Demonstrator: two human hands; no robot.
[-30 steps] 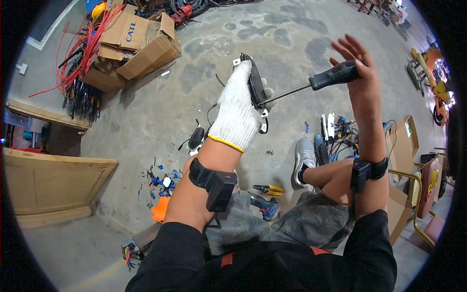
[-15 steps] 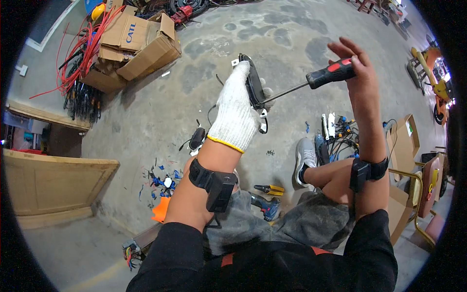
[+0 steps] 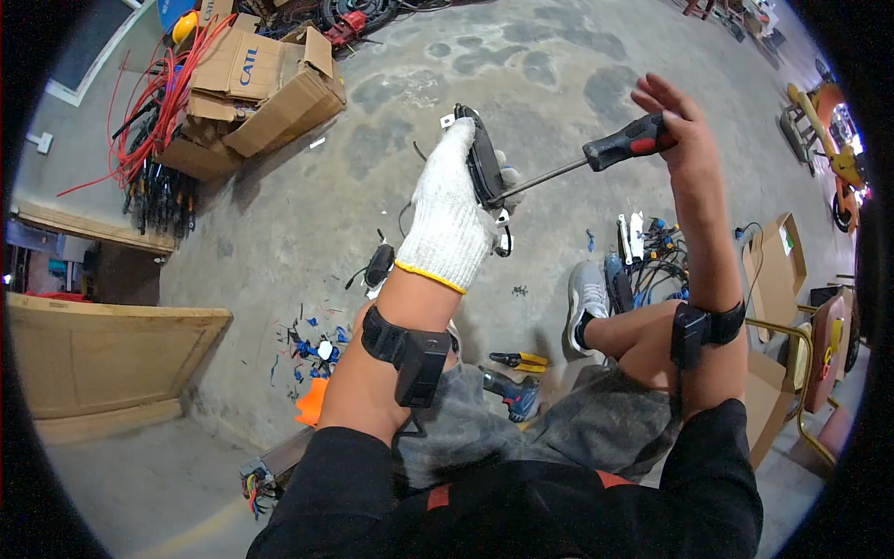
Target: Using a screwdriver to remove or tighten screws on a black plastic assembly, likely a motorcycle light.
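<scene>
My left hand (image 3: 442, 210), in a white knit glove with a yellow cuff, is closed round a flat black case (image 3: 481, 156) with small white tabs at its ends. Part of the case is hidden by the glove. My bare right hand (image 3: 691, 140) has the butt of a black and red screwdriver (image 3: 622, 145) between thumb and palm, with some fingers stretched outward. The shaft slants down to the left, and its tip meets the case's lower end beside the gloved fingertips. What the tip touches there is too small to tell.
Below my hands lie yellow-black pliers (image 3: 519, 361) and a cordless drill (image 3: 510, 394). Connectors and cables (image 3: 656, 256) are heaped by my shoe (image 3: 588, 303); scraps (image 3: 317, 349) lie left. Cardboard boxes (image 3: 279, 93) stand far left, a chair (image 3: 819, 354) at right.
The screwdriver handle has turned about its axis, showing less red. My right hand has rolled slightly with it; the case and my left hand have hardly moved.
</scene>
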